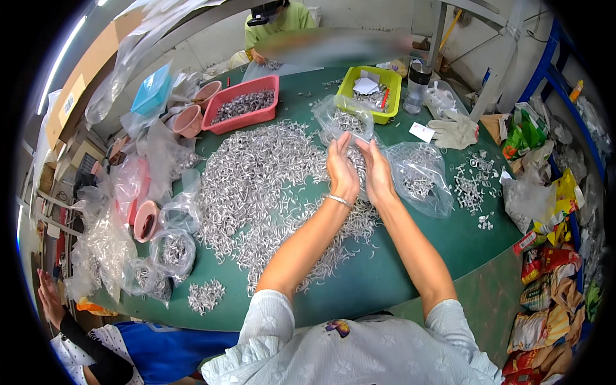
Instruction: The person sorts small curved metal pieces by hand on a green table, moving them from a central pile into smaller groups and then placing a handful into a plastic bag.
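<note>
My left hand (343,170) and my right hand (379,172) reach out over the table, palms facing, fingers stretched and tips almost meeting. Some small curved silver metal pieces show between the palms; whether the hands bear any of them I cannot tell. Just beyond the fingertips lies a clear plastic bag (326,110) with similar pieces in it. A wide pile of the pieces (256,170) spreads to the left of my hands. Beside my right hand sits another clear bag (433,168), partly filled with metal pieces.
A pink tray (272,94) and a yellow-green tray (399,82) hold pieces at the back. A bottle (416,90), a glove (454,131) and small loose parts (470,191) lie right. Bags and pink cups (188,122) crowd the left. Two other people are at the table.
</note>
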`<state>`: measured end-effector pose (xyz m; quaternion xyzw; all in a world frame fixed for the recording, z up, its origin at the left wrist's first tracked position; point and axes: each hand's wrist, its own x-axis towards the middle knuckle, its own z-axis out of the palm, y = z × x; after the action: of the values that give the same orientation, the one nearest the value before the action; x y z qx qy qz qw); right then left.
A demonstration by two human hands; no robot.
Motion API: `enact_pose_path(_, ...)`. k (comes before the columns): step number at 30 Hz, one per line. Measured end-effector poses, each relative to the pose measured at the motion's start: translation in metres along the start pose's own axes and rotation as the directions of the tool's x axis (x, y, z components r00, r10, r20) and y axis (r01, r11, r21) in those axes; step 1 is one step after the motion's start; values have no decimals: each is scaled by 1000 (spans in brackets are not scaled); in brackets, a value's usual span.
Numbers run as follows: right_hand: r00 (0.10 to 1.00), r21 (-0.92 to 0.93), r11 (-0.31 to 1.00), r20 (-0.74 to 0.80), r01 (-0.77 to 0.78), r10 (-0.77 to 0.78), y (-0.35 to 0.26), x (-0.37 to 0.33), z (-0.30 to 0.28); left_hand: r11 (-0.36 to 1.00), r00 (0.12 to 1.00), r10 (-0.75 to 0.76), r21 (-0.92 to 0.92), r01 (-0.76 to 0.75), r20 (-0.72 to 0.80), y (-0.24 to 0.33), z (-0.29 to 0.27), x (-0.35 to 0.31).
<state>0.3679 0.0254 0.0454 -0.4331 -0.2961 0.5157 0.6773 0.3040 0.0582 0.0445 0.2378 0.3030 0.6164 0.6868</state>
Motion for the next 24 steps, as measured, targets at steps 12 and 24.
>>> enact_pose_path(12, 754, -716, 289, 496, 636, -431, -6, -38, -28, 969, 983, -29, 245, -17, 183, 53, -24, -43)
enact_pose_path(24, 602, -775, -295, 624, 559, -499, -21, -35, -55, -173, 932, -4, 918, -357, 362, 100, -175, -206)
